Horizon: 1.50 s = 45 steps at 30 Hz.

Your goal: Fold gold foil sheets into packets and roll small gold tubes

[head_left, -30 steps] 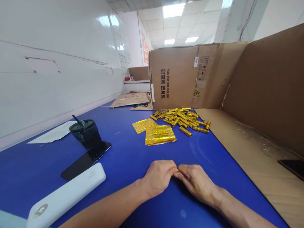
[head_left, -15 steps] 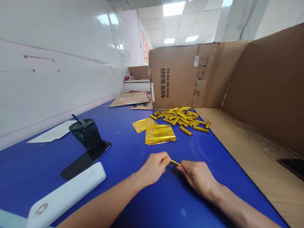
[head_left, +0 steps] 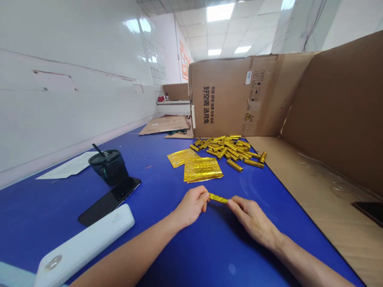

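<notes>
The left forearm (head_left: 128, 249) and right forearm (head_left: 311, 261) are bare and slender, tapering to narrow wrists, and the left hand (head_left: 191, 206) and right hand (head_left: 253, 220) are slim and long-fingered, the bare skin running unbroken from the bottom edge of the view to the fingertips.

Black lidded cup (head_left: 108, 167), black smartphone (head_left: 109, 201), white power bank (head_left: 84, 246), cut cardboard box (head_left: 230, 99)

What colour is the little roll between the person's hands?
The foil roll is shiny gold, seen best in the head view.
</notes>
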Each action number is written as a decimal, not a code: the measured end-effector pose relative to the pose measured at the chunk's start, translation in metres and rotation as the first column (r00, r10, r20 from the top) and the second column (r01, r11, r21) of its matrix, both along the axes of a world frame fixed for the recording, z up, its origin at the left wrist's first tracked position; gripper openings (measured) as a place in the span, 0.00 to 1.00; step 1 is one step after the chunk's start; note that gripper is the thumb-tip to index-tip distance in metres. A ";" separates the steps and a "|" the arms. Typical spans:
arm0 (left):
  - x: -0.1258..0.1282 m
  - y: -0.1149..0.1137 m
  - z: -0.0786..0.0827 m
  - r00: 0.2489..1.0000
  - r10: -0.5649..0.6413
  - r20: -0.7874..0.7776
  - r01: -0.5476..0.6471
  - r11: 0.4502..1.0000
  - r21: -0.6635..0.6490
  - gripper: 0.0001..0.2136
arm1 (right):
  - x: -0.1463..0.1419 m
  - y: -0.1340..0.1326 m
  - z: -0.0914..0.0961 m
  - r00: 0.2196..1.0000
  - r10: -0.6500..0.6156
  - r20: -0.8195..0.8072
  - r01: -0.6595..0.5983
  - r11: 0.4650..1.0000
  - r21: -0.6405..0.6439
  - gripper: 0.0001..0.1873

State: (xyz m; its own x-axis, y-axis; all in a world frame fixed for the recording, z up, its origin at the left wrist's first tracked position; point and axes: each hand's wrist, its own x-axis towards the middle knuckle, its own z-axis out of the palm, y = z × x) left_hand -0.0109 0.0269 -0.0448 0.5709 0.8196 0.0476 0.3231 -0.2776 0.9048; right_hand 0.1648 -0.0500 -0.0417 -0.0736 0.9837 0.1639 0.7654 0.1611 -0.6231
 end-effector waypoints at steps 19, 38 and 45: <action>-0.002 -0.015 0.016 0.972 -0.053 -0.231 0.144 0.907 0.397 0.08 | -0.001 -0.001 0.000 0.979 0.070 0.192 -0.091 0.991 0.100 0.18; 0.006 -0.032 0.013 0.963 -0.145 -0.228 0.200 0.949 0.244 0.10 | -0.008 -0.005 -0.002 0.986 0.104 -0.128 -0.098 0.994 0.049 0.20; 0.002 -0.024 0.016 0.937 -0.122 -0.329 0.220 0.934 0.281 0.11 | -0.003 -0.003 -0.001 0.985 0.061 -0.160 -0.049 0.996 0.079 0.20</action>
State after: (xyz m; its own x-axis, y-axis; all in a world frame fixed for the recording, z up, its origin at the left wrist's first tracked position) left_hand -0.0089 0.0031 -0.0284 0.7280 0.6803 0.0853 0.4884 -0.6019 0.6317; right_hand 0.1616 -0.0531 -0.0429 -0.0940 0.9635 0.2507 0.6441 0.2509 -0.7226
